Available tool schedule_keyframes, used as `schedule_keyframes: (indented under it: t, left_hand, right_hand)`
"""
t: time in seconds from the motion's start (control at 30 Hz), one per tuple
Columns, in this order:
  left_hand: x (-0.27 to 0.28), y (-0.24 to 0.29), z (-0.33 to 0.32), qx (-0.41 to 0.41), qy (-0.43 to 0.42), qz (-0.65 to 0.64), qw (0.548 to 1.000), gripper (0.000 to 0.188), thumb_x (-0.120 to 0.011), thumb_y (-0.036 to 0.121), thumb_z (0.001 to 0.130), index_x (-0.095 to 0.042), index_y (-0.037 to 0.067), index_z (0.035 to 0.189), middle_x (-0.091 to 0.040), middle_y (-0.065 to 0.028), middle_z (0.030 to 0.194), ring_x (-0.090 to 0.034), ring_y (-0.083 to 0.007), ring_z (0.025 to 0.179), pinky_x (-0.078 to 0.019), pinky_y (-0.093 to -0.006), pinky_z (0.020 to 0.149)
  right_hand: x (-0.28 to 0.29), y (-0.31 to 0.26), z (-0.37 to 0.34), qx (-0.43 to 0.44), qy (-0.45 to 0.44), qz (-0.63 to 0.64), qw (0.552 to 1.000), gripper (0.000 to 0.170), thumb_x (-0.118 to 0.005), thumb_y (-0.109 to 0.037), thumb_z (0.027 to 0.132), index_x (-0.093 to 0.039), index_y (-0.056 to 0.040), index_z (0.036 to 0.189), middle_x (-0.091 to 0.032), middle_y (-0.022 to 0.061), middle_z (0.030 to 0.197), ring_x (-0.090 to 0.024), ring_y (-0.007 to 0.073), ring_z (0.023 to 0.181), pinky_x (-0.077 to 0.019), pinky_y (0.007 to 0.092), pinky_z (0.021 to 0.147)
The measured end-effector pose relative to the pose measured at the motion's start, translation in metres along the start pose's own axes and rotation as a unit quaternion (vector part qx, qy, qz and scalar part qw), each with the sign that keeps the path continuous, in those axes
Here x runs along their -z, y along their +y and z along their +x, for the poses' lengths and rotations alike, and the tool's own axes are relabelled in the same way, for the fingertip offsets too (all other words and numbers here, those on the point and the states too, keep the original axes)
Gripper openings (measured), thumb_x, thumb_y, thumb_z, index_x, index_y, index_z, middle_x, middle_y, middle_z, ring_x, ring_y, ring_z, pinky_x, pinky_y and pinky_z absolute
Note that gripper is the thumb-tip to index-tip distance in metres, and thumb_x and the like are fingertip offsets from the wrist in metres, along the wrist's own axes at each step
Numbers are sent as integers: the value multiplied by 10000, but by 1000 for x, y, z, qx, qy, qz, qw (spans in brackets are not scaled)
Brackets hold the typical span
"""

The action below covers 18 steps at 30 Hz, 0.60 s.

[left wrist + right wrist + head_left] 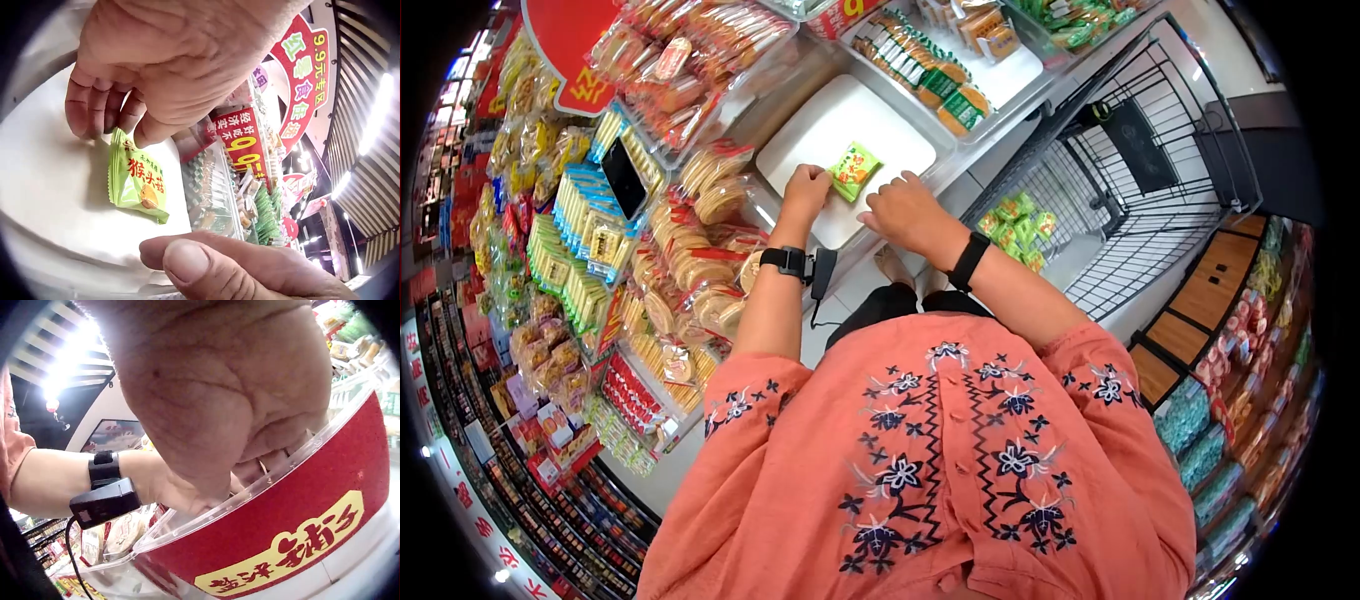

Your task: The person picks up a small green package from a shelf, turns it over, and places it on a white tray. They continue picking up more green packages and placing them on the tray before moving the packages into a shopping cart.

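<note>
A small green snack packet [856, 171] with orange markings is over the white tray [895, 125] in front of me. My left hand [805, 192] pinches its corner; in the left wrist view the fingertips meet the top of the packet [139, 178], which stands tilted. Across from it, my right hand [908, 212] hovers at the tray's near edge with loosely bent fingers and nothing in them. Its thumb and forefinger [206, 262] show below the packet in the left wrist view. In the right wrist view, the bin's red-labelled front wall [294, 531] hides the fingertips.
Bagged round crackers [685, 245] and packed sticks [690, 60] fill bins on the left. Green-banded packs [935, 85] lie in the bin beyond. On the right stands a shopping cart [1140, 180] containing several green packets [1018, 225]. A phone [624, 178] rests among the left goods.
</note>
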<state>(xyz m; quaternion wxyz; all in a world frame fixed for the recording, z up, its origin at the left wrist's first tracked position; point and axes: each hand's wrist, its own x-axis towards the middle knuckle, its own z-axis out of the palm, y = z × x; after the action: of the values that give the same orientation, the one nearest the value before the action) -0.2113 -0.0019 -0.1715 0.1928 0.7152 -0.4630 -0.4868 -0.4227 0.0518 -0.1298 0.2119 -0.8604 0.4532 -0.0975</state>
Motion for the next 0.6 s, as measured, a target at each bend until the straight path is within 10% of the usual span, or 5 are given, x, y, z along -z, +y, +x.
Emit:
schedule_keyframes:
  t: [0.13, 0.4, 0.6]
  left_hand:
    - [-3, -14, 8, -58, 22, 57, 996, 531, -708, 360, 824, -611, -78, 1108, -679, -211, 981, -665, -281, 884, -530, -355, 778]
    - [-14, 30, -8, -94, 35, 272, 957, 751, -788, 501, 724, -583, -69, 1167, -613, -281, 1152, -616, -390, 1067, -497, -447, 895]
    - [-19, 28, -1, -115, 25, 326, 938, 751, -816, 527, 708, -608, -94, 1074, -668, -253, 1047, -664, -356, 955, -522, -419, 825]
  right_hand:
    - [0, -1, -3, -3, 6, 17, 1000, 304, -591, -336, 935, -670, -57, 845, -661, 135, 814, -634, 324, 873, -399, 492, 1024]
    - [1, 24, 14, -38, 133, 2, 990, 167, -621, -176, 837, -662, -16, 864, -647, 178, 886, -622, 344, 835, -511, 455, 742]
    - [4, 55, 38, -127, 116, -20, 985, 169, -593, -124, 831, -651, 9, 918, -650, 243, 950, -640, 379, 893, -549, 453, 734]
